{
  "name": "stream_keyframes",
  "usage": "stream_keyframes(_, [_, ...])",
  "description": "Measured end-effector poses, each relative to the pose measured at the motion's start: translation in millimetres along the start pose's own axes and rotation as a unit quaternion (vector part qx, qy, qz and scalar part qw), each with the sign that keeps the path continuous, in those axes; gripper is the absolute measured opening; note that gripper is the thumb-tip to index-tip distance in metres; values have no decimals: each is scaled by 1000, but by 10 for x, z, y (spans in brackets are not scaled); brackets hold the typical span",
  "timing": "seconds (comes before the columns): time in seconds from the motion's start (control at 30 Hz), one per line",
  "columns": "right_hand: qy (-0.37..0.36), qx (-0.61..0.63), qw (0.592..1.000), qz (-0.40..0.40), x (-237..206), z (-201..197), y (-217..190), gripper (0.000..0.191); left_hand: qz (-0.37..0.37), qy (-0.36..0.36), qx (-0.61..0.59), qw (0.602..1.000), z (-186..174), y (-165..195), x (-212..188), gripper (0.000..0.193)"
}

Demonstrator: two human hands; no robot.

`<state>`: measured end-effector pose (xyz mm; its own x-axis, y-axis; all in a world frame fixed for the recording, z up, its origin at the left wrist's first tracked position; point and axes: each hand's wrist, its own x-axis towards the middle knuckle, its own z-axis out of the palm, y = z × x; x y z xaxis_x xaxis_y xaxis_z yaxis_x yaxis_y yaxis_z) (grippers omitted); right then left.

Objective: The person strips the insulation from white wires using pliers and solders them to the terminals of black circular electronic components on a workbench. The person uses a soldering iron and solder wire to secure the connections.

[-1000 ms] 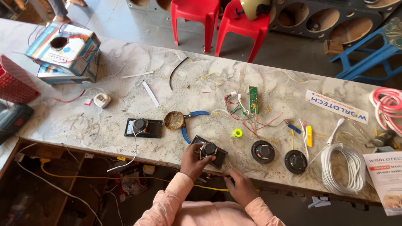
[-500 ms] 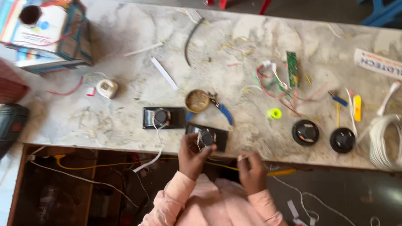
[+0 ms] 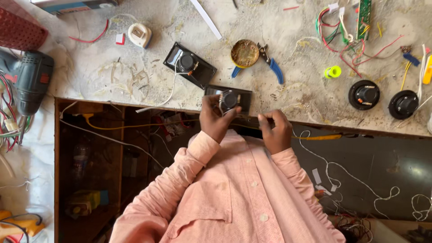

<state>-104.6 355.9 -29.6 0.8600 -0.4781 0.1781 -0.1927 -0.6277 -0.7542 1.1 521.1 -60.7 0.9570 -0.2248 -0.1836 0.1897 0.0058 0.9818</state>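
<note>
A small black rectangular speaker (image 3: pixel 230 99) with a round centre lies at the near edge of the speckled worktable (image 3: pixel 288 90). My left hand (image 3: pixel 212 120) grips it from the left, thumb and fingers around its round part. My right hand (image 3: pixel 274 130) sits just right of it at the table edge, fingers pinched on a thin wire (image 3: pixel 252 118) that runs towards the speaker. Both sleeves are pink.
A second black speaker (image 3: pixel 189 65) lies behind, next to a round tin (image 3: pixel 244 53) and blue-handled pliers (image 3: pixel 271 67). Two round speakers (image 3: pixel 363 94) sit at right, with coloured wires and a green circuit board (image 3: pixel 363 13). A drill (image 3: pixel 29 81) lies left. A yellow-handled tool (image 3: pixel 317 137) is below the edge.
The view has tilted down and closer, showing my shirt and the shelves under the table. My right hand rose to the table edge; my left stays on the speaker.
</note>
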Motion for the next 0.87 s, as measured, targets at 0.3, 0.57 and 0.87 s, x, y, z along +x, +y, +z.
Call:
stream_keyframes(0.3, [-22, 29, 994, 101, -1, -254, -24, 19, 34, -36, 58, 997, -563, 477, 110, 59])
stream_keyframes(0.57, [-30, -38, 999, -3, 57, -293, -76, 19, -51, -38, 135, 989, -1395, 374, 509, 63])
stream_keyframes(0.87, [6, 3, 990, 138, -240, -362, -224, 17, 99, 45, 267, 957, -1239, 341, 922, 69])
